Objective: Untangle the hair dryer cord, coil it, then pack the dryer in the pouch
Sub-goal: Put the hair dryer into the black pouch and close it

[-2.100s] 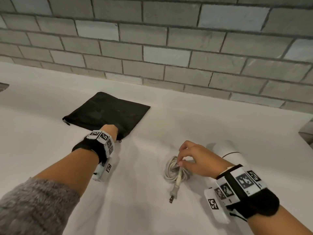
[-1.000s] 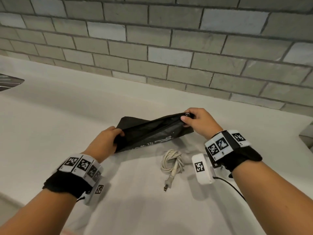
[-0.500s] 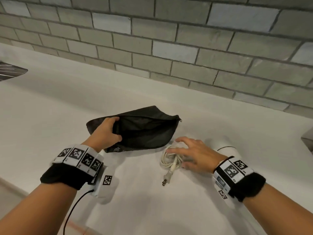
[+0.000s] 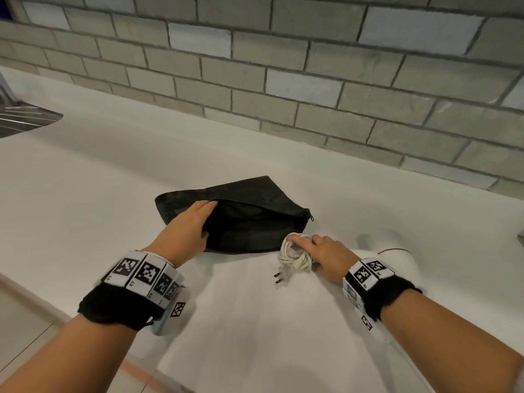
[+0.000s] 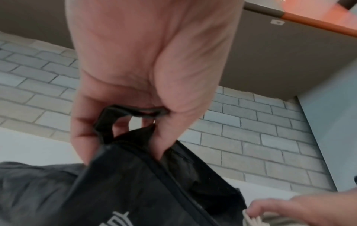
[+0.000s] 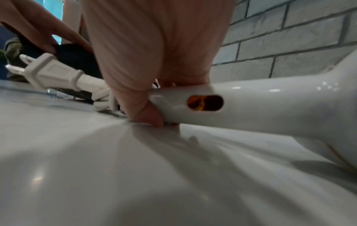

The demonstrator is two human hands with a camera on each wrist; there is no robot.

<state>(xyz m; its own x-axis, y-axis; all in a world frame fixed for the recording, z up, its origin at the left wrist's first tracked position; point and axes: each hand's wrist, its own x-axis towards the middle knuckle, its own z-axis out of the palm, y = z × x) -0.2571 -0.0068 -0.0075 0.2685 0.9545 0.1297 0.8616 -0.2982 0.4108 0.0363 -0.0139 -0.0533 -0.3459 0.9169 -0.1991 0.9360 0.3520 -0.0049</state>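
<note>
A black zip pouch [image 4: 255,219] lies on the white counter, its mouth gaping toward me. My left hand [image 4: 187,228] grips the pouch's left end; in the left wrist view its fingers and thumb pinch the pouch [image 5: 135,183] by its edge and black loop. The white coiled cord [image 4: 295,256] lies just right of the pouch, with the plug [image 4: 283,276] pointing toward me. My right hand [image 4: 326,255] curls over the coil. In the right wrist view its thumb and fingers clasp the end of the white hair dryer [image 6: 251,104] handle, beside the plug [image 6: 54,71]. My right wrist partly hides the hair dryer [image 4: 397,251].
A grey brick-tile wall [image 4: 283,80] backs the white counter [image 4: 113,180]. A metal sink [image 4: 25,120] sits at the far left. The counter's front edge [image 4: 56,307] runs at the lower left, with floor below. A grey object [image 4: 521,236] pokes in at the right edge.
A second ago both hands held the pouch. The right hand let go, moved down to the coiled cord and has now closed on it and the dryer handle. The left hand still holds the pouch.
</note>
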